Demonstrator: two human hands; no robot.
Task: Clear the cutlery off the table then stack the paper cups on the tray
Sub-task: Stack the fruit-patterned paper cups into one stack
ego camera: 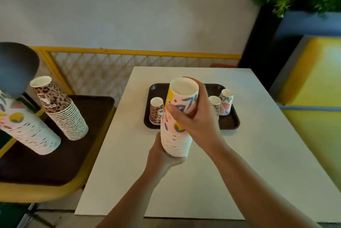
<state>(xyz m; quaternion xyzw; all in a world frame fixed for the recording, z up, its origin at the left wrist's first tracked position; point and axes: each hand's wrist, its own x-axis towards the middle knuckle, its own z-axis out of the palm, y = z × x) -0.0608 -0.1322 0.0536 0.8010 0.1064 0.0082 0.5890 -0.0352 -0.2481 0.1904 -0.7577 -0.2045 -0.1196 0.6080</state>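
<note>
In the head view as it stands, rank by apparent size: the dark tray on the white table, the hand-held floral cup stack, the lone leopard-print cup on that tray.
1. Dark rectangular tray, widest.
2. Floral paper cup stack, in both hands' grip; nearer the camera, so somewhat enlarged.
3. Single leopard-print paper cup, clearly smallest.

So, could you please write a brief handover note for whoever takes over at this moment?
Left hand grips the bottom of the tall stack of floral paper cups; right hand grips its top.
The stack is held above the white table, in front of the dark brown tray.
Three separate cups stand on that tray.
Done: no cutlery shows on the table.
Left: set this stack on the tray and add the separate cups.
</note>
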